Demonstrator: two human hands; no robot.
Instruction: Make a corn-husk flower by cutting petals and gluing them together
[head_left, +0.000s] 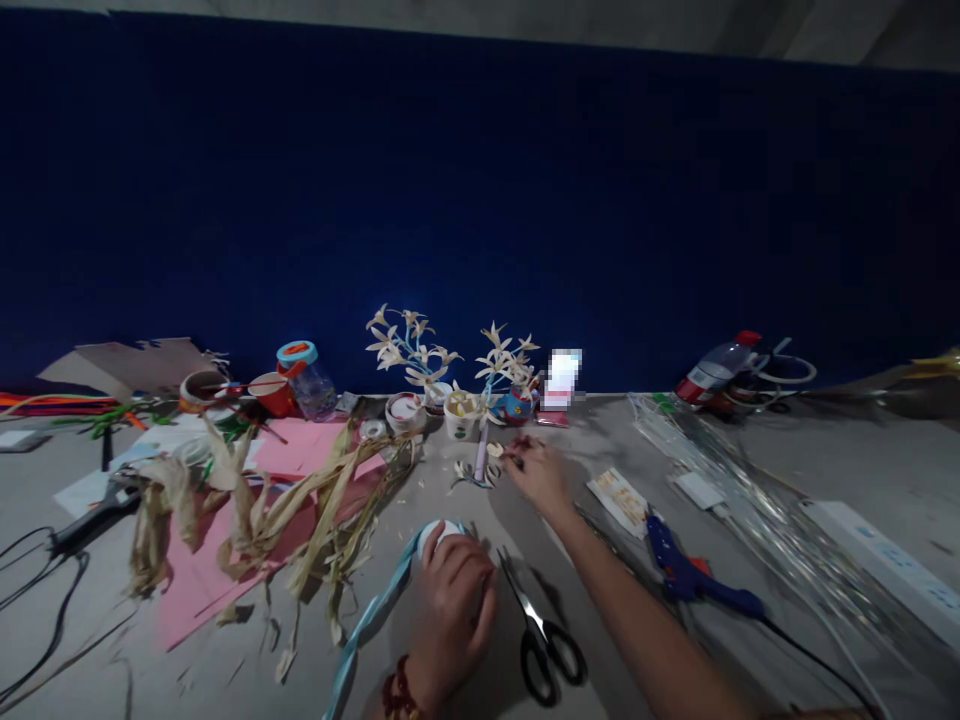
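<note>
My left hand (459,592), with a red bead bracelet at its wrist, curls over a white roll (433,540) with a light-blue paper strip (379,610) running from it toward the front edge. My right hand (538,472) reaches forward, its fingertips drawn together low over the table; whatever they grip is too small to name. Beside those fingertips lie a pale petal-like piece (495,451), a lilac stick (481,455) and small light-blue scraps (463,474). Black-handled scissors (541,640) rest partly spread between my forearms.
Dried corn husks (247,520) and pink paper (202,580) cover the left. Two white flower sprays (420,350) stand in small pots at the back. On the right lie a blue glue gun (686,570), clear wrapping (739,480), a bottle (716,370) and a power strip (885,560).
</note>
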